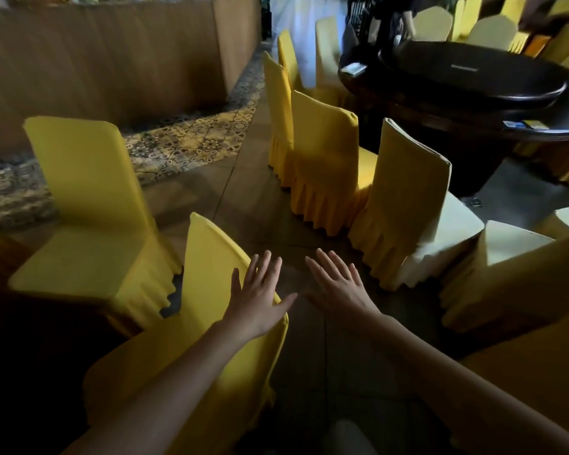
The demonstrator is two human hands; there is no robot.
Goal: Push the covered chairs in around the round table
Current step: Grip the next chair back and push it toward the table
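A brown tiled floor (243, 178) carries yellow fabric-covered chairs with pleated skirts (326, 165), several ranged beside the dark round wooden table (440, 106). On that tabletop rest a dark round turntable (467, 73) and small flat items near the rim (too blurred to identify). A patterned tile band (191, 139) borders the floor's left side.

Both hands out, fingers spread: left hand (260, 297) flat over top edge of nearest yellow chair (211, 290), right hand (339, 287) over bare floor (309, 356), touching nothing. More covered chairs (326, 159) w/ backs twd dark round table (473, 90) at upper right.
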